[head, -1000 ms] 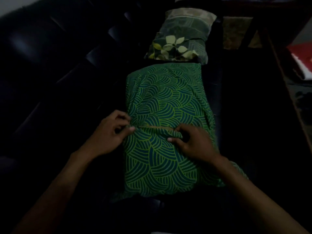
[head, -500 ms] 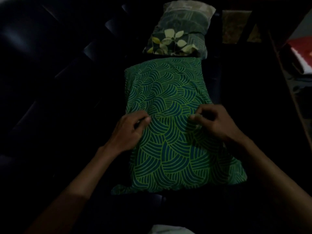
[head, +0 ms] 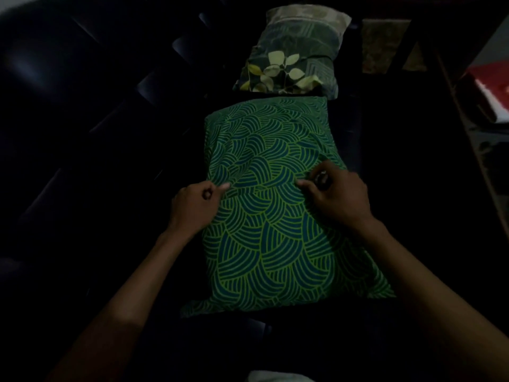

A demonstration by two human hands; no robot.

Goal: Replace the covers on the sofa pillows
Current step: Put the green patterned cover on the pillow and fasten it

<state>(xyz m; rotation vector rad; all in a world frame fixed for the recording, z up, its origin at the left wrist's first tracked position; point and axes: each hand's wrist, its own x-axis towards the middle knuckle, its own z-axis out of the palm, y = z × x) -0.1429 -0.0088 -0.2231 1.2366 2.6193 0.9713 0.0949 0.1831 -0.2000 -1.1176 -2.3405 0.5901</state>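
Observation:
A pillow in a green cover with a wavy line pattern (head: 275, 244) lies flat on the dark sofa seat (head: 399, 188) in front of me. My left hand (head: 195, 205) pinches the cover's fabric near the pillow's left edge, at mid-height. My right hand (head: 336, 194) pinches the cover toward the right side, fingers curled over the cloth. Beyond it lies a second pillow in a dark cover with pale leaves (head: 292, 56).
The room is dim. The black tufted sofa backrest (head: 82, 106) rises on the left. At the far right stand a table edge (head: 473, 150) and a red and white object (head: 493, 89). A pale patterned patch (head: 382, 45) lies past the sofa.
The opening my hands held at mid-pillow a second ago no longer shows; the cover now lies smooth. Both hands have moved up and apart on the fabric.

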